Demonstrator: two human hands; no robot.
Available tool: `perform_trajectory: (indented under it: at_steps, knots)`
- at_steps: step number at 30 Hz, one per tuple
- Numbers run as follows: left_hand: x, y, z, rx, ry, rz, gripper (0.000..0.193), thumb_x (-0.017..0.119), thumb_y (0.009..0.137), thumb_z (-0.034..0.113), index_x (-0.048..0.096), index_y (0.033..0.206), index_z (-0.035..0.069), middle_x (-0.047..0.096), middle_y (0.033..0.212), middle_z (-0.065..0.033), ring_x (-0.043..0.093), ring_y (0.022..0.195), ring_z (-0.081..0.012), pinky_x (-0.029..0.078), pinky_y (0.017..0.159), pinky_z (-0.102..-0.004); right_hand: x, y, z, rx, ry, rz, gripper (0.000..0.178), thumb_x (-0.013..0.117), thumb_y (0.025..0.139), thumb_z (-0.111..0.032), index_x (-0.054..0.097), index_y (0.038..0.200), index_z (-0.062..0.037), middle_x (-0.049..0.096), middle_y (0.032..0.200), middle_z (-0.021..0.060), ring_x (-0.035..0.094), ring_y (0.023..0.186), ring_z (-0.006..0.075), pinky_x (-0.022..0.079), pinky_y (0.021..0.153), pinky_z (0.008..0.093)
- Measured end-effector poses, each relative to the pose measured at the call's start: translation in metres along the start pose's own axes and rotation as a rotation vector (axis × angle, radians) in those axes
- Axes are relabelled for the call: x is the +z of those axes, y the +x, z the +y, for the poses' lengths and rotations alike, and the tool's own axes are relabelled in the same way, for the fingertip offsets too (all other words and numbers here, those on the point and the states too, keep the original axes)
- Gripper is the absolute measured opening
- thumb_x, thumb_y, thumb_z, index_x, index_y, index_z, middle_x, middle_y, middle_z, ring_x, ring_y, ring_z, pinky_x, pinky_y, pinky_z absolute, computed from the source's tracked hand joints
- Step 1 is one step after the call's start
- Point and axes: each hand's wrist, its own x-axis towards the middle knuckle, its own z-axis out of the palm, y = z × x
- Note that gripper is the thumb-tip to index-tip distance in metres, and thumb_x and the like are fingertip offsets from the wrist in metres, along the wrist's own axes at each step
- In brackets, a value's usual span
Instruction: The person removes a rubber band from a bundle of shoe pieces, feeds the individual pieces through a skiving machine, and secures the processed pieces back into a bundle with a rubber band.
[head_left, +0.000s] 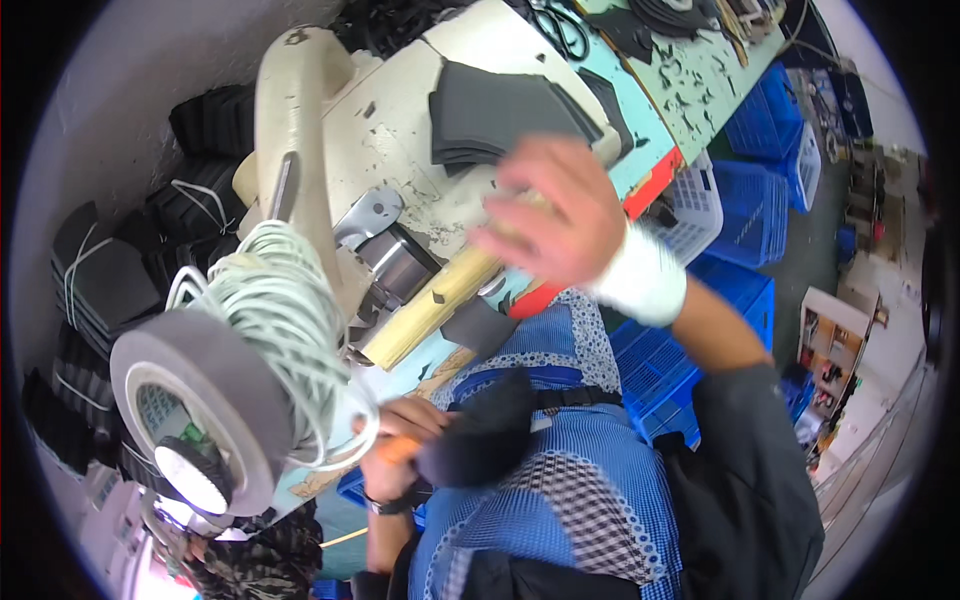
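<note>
My left hand (405, 430), low and just in front of the table edge, is closed on a dark curved piece (480, 435), blurred by motion. Something orange (398, 449) wraps one of its fingers. My right hand (560, 215), also blurred, is above the far end of a pale yellow bar (430, 315); its fingers look apart, with nothing visible in them. A white wrap covers that wrist. Beyond this hand lies a stack of dark grey flat pieces (500, 110) on the cream machine bed. The machine's metal head parts (395, 255) stand left of the bar.
A machine arm (290, 130), a coil of pale cable (285, 310) and a large round grey wheel-like part (200, 400) take up the left. Tied bundles of dark pieces (100, 275) lie behind them. Blue crates (745, 215) stand at the right. Dark scraps (690, 75) litter the far green table.
</note>
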Motion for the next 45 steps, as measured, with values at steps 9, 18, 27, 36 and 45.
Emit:
perform_trajectory:
  at_steps: [9,18,27,36,45]
  knots:
    - [0.014,0.001,0.021,-0.121,0.392,-0.271,0.047,0.066,0.088,0.033,0.062,0.120,-0.002,0.058,0.127,-0.0256,0.057,0.119,-0.0332,0.041,0.102,-0.0405,0.061,-0.126,-0.027,1.419,1.085,-1.039,0.037,0.072,0.083,-0.036,0.063,0.082,0.0001,0.060,0.063,0.0052,0.054,0.051,0.0137,0.042,0.044,0.0245]
    - [-0.004,-0.011,-0.025,-0.248,0.123,0.017,0.031,0.066,0.082,0.006,0.065,0.110,-0.006,0.067,0.104,-0.0116,0.064,0.093,-0.0180,0.050,0.084,-0.0293,0.105,-0.149,-0.064,1.059,0.336,-0.550,0.041,0.070,0.073,-0.039,0.071,0.082,0.0007,0.068,0.078,0.0232,0.067,0.077,0.0381,0.054,0.072,0.0426]
    - [-0.036,0.031,0.027,-0.106,0.546,0.127,0.021,0.075,0.081,0.009,0.068,0.096,-0.003,0.068,0.091,-0.0041,0.061,0.083,-0.0102,0.048,0.075,-0.0249,0.091,-0.142,-0.052,1.127,0.617,-0.639,0.041,0.069,0.077,-0.030,0.067,0.107,-0.0018,0.067,0.105,0.0222,0.063,0.102,0.0361,0.050,0.091,0.0388]
    - [-0.075,0.051,0.050,-0.146,0.731,0.030,0.013,0.073,0.081,0.006,0.066,0.088,-0.002,0.064,0.085,-0.0025,0.057,0.076,-0.0080,0.047,0.071,-0.0231,0.091,-0.137,-0.055,1.124,0.644,-0.759,0.048,0.065,0.078,-0.030,0.062,0.118,-0.0050,0.063,0.117,0.0219,0.059,0.109,0.0373,0.045,0.098,0.0361]
    - [-0.093,0.072,0.062,-0.281,0.939,-0.095,0.022,0.069,0.088,0.019,0.063,0.080,-0.001,0.059,0.075,0.0017,0.051,0.071,-0.0048,0.041,0.062,-0.0233,0.087,-0.149,-0.027,1.734,1.860,-0.839,0.015,0.063,0.082,-0.009,0.053,0.073,-0.0066,0.039,0.050,-0.0012,0.035,0.038,0.0061,0.024,0.034,0.0221]
